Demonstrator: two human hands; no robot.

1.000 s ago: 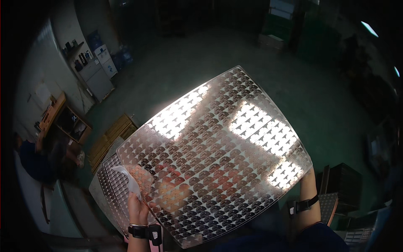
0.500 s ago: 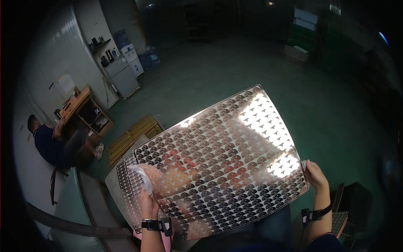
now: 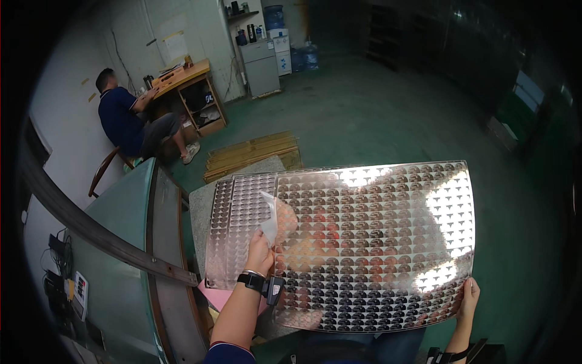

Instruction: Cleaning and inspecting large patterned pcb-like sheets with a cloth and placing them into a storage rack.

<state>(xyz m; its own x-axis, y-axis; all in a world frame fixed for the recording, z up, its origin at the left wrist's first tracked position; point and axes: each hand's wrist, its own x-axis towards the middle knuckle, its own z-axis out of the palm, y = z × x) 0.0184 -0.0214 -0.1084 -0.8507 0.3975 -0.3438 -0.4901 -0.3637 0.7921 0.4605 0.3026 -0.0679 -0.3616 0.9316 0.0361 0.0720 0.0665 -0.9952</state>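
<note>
A large shiny sheet (image 3: 370, 242) with rows of round dark marks lies toward 4 o'clock from the middle of the view, tipped so that it throws back bright patches of light. Taking that sheet as the dial, the left hand (image 3: 259, 252) is at 9 o'clock, its fingers pinched closed on a white scrap (image 3: 270, 225), cloth or paper, at the sheet's edge. The right hand (image 3: 468, 298) is at 4 o'clock, fingers curled in and holding the sheet near its lower corner. Beyond the left hand, at 9 o'clock, a second patterned sheet (image 3: 235, 255) lies on a grey table (image 3: 200, 209); whether the two sheets touch cannot be told. Pink paper (image 3: 213, 296) shows at 8 o'clock, by the table's lower edge. At 9 o'clock, farther out, stands a green-topped table (image 3: 118, 209), with a dark metal bar (image 3: 91, 227) crossing over it. A stack of boards (image 3: 251, 153) is at 10 o'clock on the floor, and past it a seated person (image 3: 121, 118) leans at a wooden desk (image 3: 206, 73). At 11 o'clock a grey cabinet (image 3: 260, 70) stands beside a water dispenser (image 3: 282, 51).
</note>
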